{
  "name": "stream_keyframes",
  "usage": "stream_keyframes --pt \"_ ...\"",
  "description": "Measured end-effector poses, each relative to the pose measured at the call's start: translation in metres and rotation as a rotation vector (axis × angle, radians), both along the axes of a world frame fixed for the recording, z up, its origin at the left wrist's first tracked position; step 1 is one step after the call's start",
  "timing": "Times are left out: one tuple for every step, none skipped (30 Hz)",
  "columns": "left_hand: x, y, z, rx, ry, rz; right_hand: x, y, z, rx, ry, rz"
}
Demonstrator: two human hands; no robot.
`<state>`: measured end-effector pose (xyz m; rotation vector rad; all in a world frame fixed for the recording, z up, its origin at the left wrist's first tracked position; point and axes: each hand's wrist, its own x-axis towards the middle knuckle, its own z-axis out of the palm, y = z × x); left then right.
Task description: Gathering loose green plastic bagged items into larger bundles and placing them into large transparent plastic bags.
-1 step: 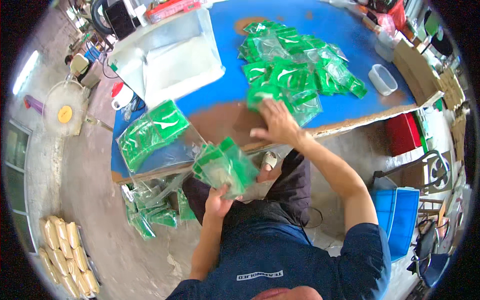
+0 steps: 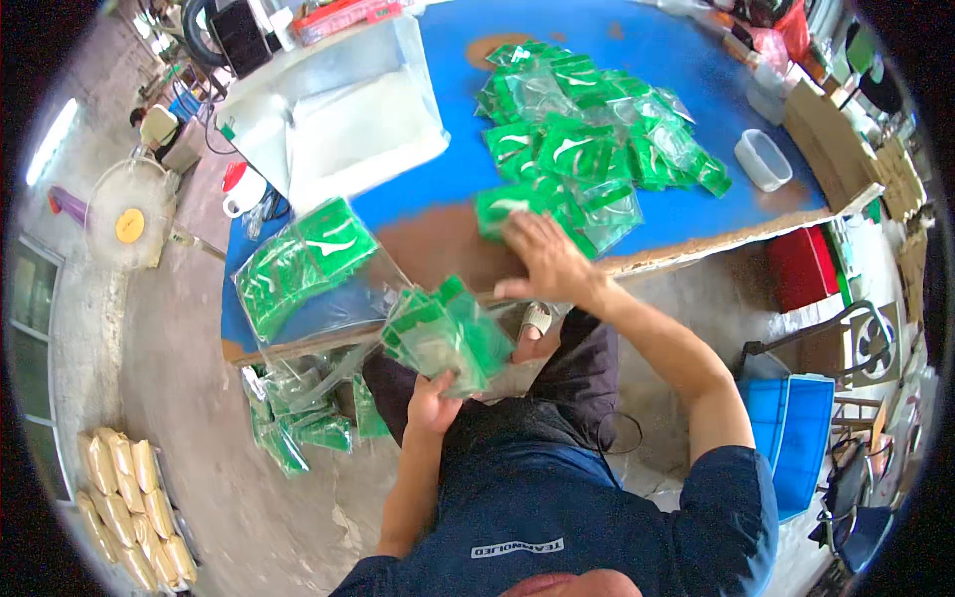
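Note:
My left hand (image 2: 432, 404) grips a fanned bunch of green and clear plastic bags (image 2: 448, 333) over my lap, just off the table's near edge. My right hand (image 2: 549, 261) reaches over the table edge, fingers stretched out, their tips on a single green bag (image 2: 502, 206). That bag lies at the near left of a loose heap of similar green bags (image 2: 582, 149). Left of my hands, a flat stack of green bags (image 2: 308, 261) rests in a clear plastic sleeve at the table's near left. What lies under my right fingertips is partly hidden.
The blue table (image 2: 448, 40) has a worn brown edge. On it stand a white tray (image 2: 368, 139), a red-lidded jug (image 2: 244, 189) and a clear plastic tub (image 2: 763, 159). More green bags (image 2: 318, 428) hang below the left edge. A blue crate (image 2: 791, 438) stands at right.
My right hand has shifted slightly left and nearer, and the green bag under its fingertips has slid left with it. The bunch in my left hand has barely moved.

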<state>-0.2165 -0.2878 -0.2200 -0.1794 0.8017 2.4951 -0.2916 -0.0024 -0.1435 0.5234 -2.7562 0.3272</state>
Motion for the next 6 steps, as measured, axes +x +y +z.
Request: stream_keyframes --pt "0.004 0.000 0.003 -0.064 -0.003 0.044 0.013 -0.008 -0.005 0.002 0.042 0.117" --pt "0.002 -0.003 0.002 -0.065 -0.009 0.048 0.021 -0.012 -0.011 0.002 0.083 0.236" --pt "0.000 -0.011 0.001 -0.252 0.191 0.009 0.026 -0.014 -0.016 -0.006 0.082 0.298" --pt "-0.006 -0.020 0.006 -0.441 0.389 -0.035 0.029 -0.017 -0.022 -0.019 0.081 0.359" --pt "-0.009 -0.032 0.014 -0.593 0.488 -0.137 0.032 -0.017 -0.027 -0.101 0.061 0.338" --pt "-0.017 -0.046 0.017 -0.733 0.713 -0.238 0.035 -0.022 -0.031 -0.112 0.048 0.341"
